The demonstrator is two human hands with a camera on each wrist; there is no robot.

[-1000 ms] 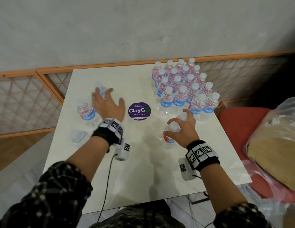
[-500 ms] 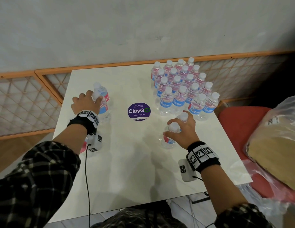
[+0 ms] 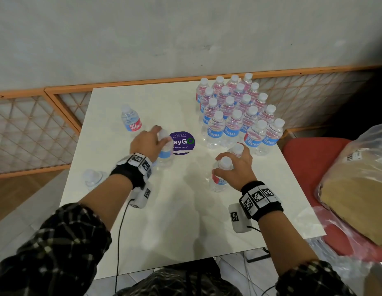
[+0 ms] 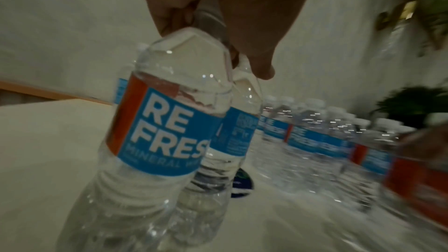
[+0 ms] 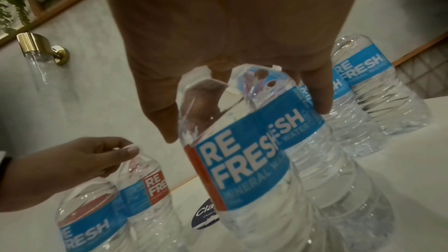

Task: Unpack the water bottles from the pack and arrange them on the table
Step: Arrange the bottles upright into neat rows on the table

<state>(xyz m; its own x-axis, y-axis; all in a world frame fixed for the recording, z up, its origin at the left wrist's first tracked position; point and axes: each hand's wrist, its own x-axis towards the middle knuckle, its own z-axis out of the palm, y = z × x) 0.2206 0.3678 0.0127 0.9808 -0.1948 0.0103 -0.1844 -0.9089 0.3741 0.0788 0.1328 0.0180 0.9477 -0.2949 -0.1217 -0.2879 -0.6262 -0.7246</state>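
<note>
Clear water bottles with blue and red REFRESH labels stand on the white table point(image 3: 185, 227). My left hand point(image 3: 158, 139) grips two bottles point(image 4: 164, 131) point(image 4: 238, 131) by their necks beside the purple sticker; only one bottle point(image 3: 165, 153) shows plainly in the head view. My right hand point(image 3: 230, 165) holds two more bottles by their necks, the near one point(image 3: 219, 180) and another point(image 3: 237, 149) behind it. A block of several bottles point(image 3: 239, 116) stands at the back right. One single bottle point(image 3: 130, 120) stands at the back left, another point(image 3: 93, 178) near the left edge.
A round purple ClayGo sticker point(image 3: 184, 142) marks the table's middle. To the right is a red chair point(image 3: 303, 159) with a plastic-wrapped brown package point(image 3: 356, 195). An orange-framed lattice railing point(image 3: 36, 129) and a grey wall run behind the table.
My left hand took hold of bottles at the table's left side and has carried them right, to the sticker. The right hand has stayed where it was, still holding its two bottles.
</note>
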